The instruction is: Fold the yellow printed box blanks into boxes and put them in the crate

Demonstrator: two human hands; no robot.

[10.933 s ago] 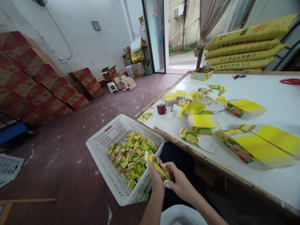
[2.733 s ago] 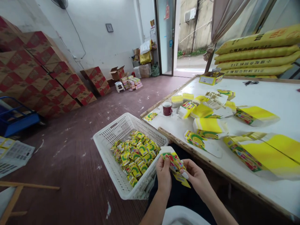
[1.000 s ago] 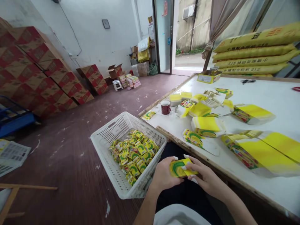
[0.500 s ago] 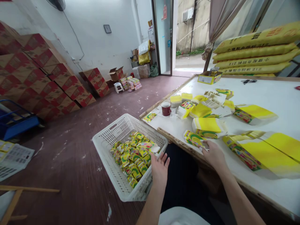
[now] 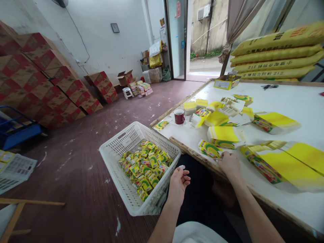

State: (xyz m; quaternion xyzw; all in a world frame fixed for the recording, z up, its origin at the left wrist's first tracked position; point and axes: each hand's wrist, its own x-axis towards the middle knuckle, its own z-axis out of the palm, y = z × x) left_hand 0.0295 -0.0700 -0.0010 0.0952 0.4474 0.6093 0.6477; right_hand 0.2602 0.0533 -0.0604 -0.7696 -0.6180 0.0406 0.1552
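Observation:
A white plastic basket (image 5: 118, 158) stands on the floor at my left knee, holding several small yellow-green folded cartons (image 5: 146, 163). My left hand (image 5: 178, 184) hovers just right of the basket's rim, fingers loosely curled and apart, holding nothing. My right hand (image 5: 229, 163) rests on the table's near edge with its fingers on a small stack of flat yellow-green carton blanks (image 5: 209, 148). Whether those fingers have gripped a blank is hidden.
The white table (image 5: 286, 101) carries more stacks of flat yellow blanks (image 5: 275, 165), a red mug (image 5: 179, 116) and yellow sacks (image 5: 273, 54) at the back. Red-brown cardboard boxes (image 5: 45, 77) line the left wall. A blue cart (image 5: 17, 130) stands at the left.
The folded carton held in both hands a second ago now lies in the basket. My left hand has drawn back from the basket; my right hand has reached the stack of blanks on the table.

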